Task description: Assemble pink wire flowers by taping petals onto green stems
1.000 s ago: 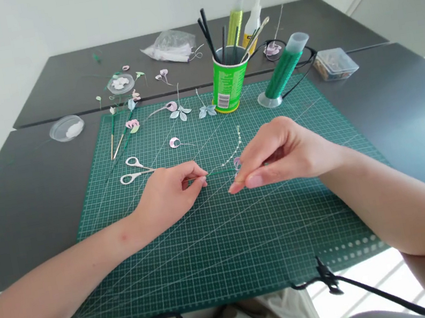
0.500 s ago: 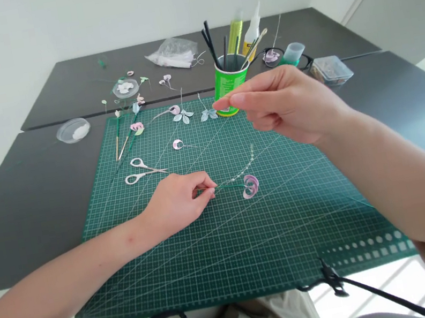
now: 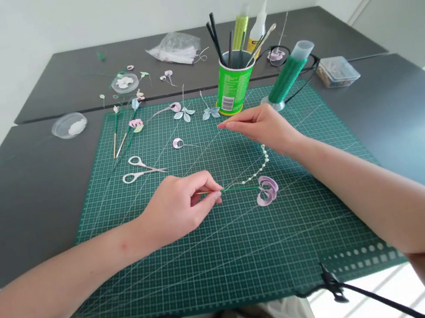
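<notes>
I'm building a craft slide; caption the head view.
Over a green gridded cutting mat, the left hand pinches a thin green stem bearing purple looped petals while the right hand hovers nearby.

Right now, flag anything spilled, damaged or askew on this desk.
Nothing looks spilled or damaged. Mildly odd: the white-handled scissors lie with handles spread, not closed, on the green cutting mat beyond the left hand.

Scissors, a cutting mat and purple petals mark a craft workspace.

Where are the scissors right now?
In the head view, the scissors lie on the left side of the green mat, just beyond the left hand.
</notes>
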`<state>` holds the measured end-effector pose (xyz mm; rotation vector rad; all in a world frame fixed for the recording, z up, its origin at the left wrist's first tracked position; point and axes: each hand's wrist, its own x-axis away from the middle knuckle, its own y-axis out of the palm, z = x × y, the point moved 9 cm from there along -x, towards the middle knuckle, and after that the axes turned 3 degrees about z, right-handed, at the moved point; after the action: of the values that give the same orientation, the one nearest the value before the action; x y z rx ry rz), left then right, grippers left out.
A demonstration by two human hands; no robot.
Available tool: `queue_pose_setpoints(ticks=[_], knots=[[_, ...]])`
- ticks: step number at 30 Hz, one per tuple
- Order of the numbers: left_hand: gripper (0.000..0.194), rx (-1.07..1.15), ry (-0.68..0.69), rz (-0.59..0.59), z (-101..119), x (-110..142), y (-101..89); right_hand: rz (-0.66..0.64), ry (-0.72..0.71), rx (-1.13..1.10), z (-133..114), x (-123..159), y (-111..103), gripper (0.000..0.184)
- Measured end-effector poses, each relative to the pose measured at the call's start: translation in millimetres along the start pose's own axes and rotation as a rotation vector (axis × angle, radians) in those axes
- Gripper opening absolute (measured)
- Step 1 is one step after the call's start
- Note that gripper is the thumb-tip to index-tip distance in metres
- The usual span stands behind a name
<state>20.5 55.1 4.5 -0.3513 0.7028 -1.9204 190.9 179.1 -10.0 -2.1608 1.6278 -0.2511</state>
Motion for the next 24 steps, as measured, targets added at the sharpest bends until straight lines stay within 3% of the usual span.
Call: queue_pose_setpoints(ticks=[5, 9, 11, 15, 19, 24], knots=[[0.009, 0.006, 0.098, 0.225, 10.5, 2.6, -26.2, -0.109, -0.016, 0.097, 5.8, -1.7, 13.0, 0.025], [0.013, 0.087, 0.018, 0.533, -2.1, 5.7, -57.1, -0.194, 0.025, 0.102, 7.2, 1.4, 20.9, 0.025], [0.02, 0.11, -0.021, 0.629, -13.0, 4.6, -66.5, -0.271, 0.043, 0.131, 6.1, 4.4, 24.7, 0.028], [0.023, 0.214, -0.037, 0.66, -32.1, -5.3, -71.0, -0.512, 0.019, 0.209, 3.3, 13.2, 31.7, 0.031], [0.021, 0.272, -0.11, 0.616, -44.3, -12.4, -66.8, -0.793, -0.014, 0.136, -1.0, 29.1, 39.9, 0.03], [0.018, 0.294, -0.176, 0.571, -48.2, -14.3, -61.3, -0.953, -0.055, 0.058, -16.9, 49.8, 52.6, 0.031]])
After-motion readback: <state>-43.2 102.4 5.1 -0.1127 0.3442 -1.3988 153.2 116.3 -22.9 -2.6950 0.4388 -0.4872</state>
